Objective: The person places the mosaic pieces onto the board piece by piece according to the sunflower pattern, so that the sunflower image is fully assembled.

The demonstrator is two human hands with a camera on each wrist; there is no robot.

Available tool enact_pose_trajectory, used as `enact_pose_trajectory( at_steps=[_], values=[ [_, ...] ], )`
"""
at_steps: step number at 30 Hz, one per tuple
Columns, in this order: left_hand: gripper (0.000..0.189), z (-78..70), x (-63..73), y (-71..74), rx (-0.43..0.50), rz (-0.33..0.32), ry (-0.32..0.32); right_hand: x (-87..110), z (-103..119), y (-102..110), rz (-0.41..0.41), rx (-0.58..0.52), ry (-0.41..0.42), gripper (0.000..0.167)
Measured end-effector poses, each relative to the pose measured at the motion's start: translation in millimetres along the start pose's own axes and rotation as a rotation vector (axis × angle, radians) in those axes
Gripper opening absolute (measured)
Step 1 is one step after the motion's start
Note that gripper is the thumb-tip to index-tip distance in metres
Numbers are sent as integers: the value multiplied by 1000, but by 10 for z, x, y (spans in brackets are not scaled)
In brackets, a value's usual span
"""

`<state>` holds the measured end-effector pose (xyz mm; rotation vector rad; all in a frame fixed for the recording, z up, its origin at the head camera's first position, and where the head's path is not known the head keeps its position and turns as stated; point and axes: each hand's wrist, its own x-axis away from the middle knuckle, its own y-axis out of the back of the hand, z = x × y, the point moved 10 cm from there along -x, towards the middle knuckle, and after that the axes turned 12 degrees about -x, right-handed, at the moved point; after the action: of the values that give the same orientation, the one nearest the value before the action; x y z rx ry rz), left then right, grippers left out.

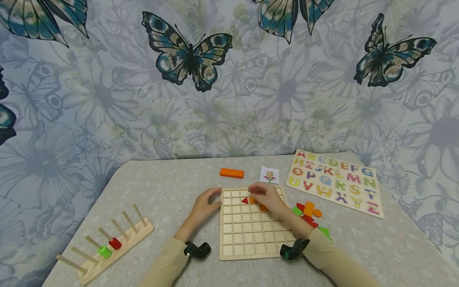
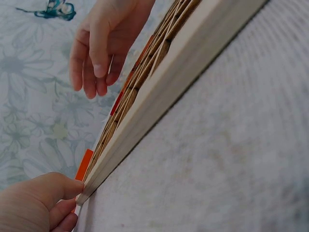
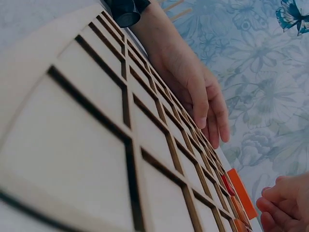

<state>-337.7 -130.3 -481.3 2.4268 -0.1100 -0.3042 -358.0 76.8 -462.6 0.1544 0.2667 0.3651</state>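
A square wooden grid board (image 1: 233, 228) lies on the table in the head view. My left hand (image 1: 202, 205) is at its upper left corner, thumb and fingers against the side edge. In the left wrist view the thumb (image 2: 63, 184) meets the board's corner. My right hand (image 1: 268, 199) hovers over the upper part of the grid, fingers loosely bent, nothing seen between them in the left wrist view. Beneath and beside it, a red triangle (image 1: 245, 200) and orange pieces (image 1: 263, 208) sit in the grid, partly hidden by the hand.
Loose green, red and orange shapes (image 1: 309, 208) lie right of the board. Behind it are an orange block (image 1: 231, 173) and a pattern card (image 1: 269, 175). An alphabet board (image 1: 331, 187) lies at the back right. A peg stand (image 1: 125, 247) with green and red rings stands left.
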Motion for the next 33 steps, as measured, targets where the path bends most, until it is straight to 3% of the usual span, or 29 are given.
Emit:
enact_pose_trajectory(
  at_steps=[9, 14, 23, 33],
  values=[
    [45, 28, -6, -17, 3, 5, -2, 199, 83, 319, -47, 5, 35, 24],
    [44, 58, -12, -37, 7, 7, 2, 408, 284, 523, -101, 76, 28, 23],
    [45, 75, -22, -25, -18, -2, 15, 662, -26, 1073, -166, 120, -18, 27],
    [45, 66, -21, -42, -9, 8, 23, 933, -115, 1421, -202, 168, -98, 28]
  ],
)
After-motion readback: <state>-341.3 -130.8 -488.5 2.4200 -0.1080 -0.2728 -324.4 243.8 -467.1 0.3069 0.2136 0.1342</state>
